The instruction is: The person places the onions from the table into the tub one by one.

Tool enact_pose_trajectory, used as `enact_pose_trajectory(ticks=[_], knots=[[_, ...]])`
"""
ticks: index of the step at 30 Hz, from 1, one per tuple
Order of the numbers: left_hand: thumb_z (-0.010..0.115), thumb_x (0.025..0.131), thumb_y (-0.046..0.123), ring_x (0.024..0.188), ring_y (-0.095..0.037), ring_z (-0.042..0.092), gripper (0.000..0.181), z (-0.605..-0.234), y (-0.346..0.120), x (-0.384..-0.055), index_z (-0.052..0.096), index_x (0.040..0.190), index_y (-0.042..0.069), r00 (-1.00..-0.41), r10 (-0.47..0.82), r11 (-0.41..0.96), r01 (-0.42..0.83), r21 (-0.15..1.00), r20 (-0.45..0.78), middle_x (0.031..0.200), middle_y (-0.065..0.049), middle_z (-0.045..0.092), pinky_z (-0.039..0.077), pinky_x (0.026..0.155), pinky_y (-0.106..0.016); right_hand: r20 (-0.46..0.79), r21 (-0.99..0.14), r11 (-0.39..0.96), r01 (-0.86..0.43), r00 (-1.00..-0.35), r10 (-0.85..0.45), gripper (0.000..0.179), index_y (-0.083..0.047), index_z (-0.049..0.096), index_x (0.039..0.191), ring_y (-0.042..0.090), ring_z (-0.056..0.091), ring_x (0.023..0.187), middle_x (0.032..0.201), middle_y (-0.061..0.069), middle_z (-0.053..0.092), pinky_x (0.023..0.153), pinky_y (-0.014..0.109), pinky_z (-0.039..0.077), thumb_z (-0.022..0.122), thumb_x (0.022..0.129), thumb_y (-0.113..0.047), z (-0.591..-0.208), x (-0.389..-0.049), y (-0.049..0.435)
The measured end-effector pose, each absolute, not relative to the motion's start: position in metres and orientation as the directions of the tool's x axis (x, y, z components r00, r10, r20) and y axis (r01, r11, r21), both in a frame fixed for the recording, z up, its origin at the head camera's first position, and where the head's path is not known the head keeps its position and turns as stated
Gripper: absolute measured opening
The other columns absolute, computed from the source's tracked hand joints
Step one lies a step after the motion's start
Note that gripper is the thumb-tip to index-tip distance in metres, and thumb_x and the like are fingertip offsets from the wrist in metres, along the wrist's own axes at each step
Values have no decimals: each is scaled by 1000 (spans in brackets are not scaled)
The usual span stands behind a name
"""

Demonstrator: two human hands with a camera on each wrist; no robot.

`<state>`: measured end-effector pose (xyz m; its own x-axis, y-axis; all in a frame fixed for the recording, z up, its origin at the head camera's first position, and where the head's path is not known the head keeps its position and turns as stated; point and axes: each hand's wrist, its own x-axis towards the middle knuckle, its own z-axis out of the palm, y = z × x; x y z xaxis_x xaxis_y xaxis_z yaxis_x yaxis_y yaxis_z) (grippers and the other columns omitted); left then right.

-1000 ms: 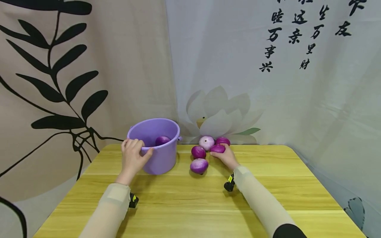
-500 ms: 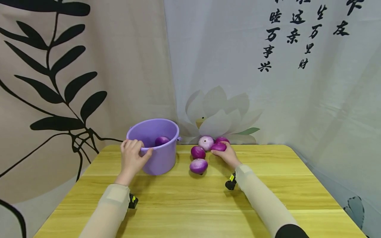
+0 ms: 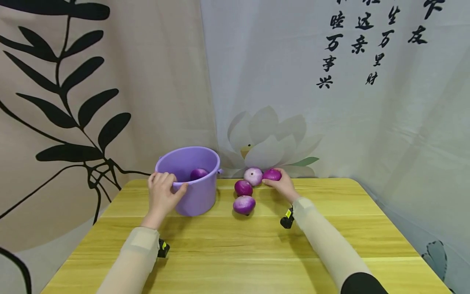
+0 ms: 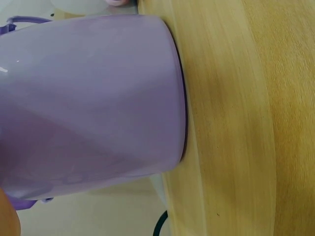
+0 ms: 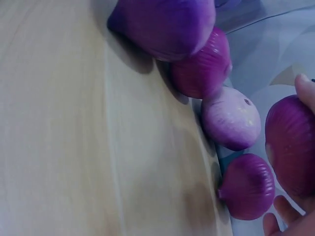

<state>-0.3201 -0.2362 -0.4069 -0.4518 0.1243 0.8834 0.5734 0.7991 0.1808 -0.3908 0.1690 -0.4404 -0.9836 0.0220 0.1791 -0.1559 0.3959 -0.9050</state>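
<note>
A: What has the right hand (image 3: 283,187) got?

B: A purple onion (image 5: 291,145), pinched snugly between thumb and fingers. It looks lifted clear of the table (image 3: 227,257), though the right wrist view cuts it off at the edge, so I wouldn't swear to it.

A: And the left hand (image 3: 162,197)?

B: Gripping the rim of the lilac bucket (image 3: 198,200) at about seven o'clock, taking twelve as the side by the printed backdrop (image 3: 165,81). The fingers are curled over the rim and the bucket stands upright.

A: Anything in the bucket?

B: One onion shows, the inside onion (image 3: 199,174), lying toward four o'clock from the middle of the mouth.

A: Where are the others?

B: Grouped on the table, at roughly three o'clock from the bucket. The pale onion (image 3: 253,176) sits at nine o'clock from the held one. The dark onion (image 3: 243,188) is between seven and eight from the pale one, with the near onion (image 3: 244,205) at six from the dark one.

A: Is that all?

B: There's a fourth onion (image 5: 247,187), at six o'clock from the pale one in the right wrist view.
</note>
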Motion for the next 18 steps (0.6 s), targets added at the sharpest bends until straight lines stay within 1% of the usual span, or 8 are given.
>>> enact_pose_trajectory(ticks=[5, 10, 18], knots=[[56, 84, 48, 72, -28, 41, 41, -406, -236, -320, 43, 69, 12, -458, 128, 801, 571, 180, 880, 66, 1, 37, 23, 97, -60, 195, -900, 402, -170, -981, 21, 79, 3, 40, 134, 41, 51, 118, 130, 28, 48, 99, 48, 42, 81, 76, -32, -432, -390, 171], [56, 84, 48, 72, -29, 41, 43, -407, -237, -322, 45, 69, 10, -464, 132, 809, 561, 175, 876, 66, 0, 37, 23, 97, -60, 189, -898, 407, -165, -982, 20, 77, 4, 38, 138, 41, 49, 121, 134, 28, 46, 101, 47, 40, 78, 80, -26, -428, -392, 176], [55, 84, 49, 72, -29, 41, 41, -408, -238, -321, 43, 69, 13, -472, 131, 810, 558, 180, 872, 66, 1, 37, 23, 97, -61, 185, -909, 382, -166, -983, 13, 78, 2, 36, 140, 40, 49, 121, 133, 27, 46, 100, 46, 41, 79, 80, -24, -422, -394, 182]])
